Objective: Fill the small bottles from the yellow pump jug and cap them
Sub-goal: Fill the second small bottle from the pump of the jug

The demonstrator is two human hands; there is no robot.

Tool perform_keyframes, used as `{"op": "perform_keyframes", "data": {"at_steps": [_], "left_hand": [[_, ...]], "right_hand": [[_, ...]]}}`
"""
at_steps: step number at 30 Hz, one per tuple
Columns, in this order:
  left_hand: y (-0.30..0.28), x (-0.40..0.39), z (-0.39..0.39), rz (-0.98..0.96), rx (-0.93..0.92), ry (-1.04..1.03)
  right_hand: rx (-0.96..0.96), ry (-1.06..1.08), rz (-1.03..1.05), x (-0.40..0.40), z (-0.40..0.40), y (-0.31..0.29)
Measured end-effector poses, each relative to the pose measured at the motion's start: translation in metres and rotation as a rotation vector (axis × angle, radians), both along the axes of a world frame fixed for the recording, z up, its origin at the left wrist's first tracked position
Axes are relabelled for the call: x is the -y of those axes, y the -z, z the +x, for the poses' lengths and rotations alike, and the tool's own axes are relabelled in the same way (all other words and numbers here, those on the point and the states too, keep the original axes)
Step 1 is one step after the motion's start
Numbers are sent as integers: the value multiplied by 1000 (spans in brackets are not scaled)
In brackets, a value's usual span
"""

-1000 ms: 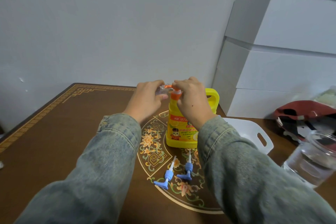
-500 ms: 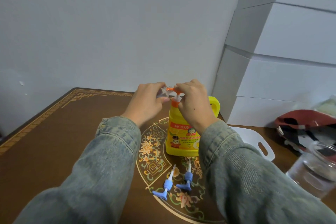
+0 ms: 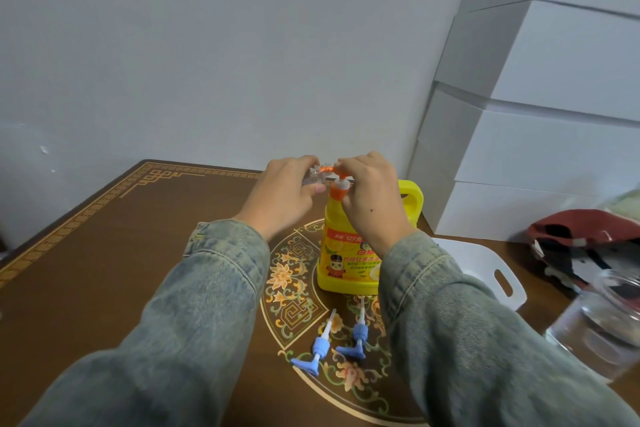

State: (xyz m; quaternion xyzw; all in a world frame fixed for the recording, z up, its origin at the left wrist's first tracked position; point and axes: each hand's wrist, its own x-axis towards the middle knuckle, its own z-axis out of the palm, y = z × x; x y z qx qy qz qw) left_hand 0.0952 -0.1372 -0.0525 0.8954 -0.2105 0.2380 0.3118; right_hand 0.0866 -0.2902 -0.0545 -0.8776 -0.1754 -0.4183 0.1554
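The yellow pump jug stands upright on the brown patterned table. My right hand rests on its orange pump head, fingers curled over the top. My left hand holds a small clear bottle right at the orange spout, mostly hidden by my fingers. Two blue pump caps with white tubes lie on the table in front of the jug, between my forearms.
A white tray with a handle slot sits right of the jug. A clear glass jar stands at the right edge. A dark red cap lies behind it. White boxes are stacked at the back right.
The pump head has risen from its pressed-down position, showing a white stem. Both hands stay at the spout. The camera tilted slightly upward.
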Motion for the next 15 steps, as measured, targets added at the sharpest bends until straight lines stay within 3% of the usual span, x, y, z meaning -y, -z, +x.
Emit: {"op": "perform_keyframes", "data": {"at_steps": [15], "left_hand": [[5, -1, -4, 3, -23, 3]], "right_hand": [[-37, 5, -18, -2, -6, 5]]}}
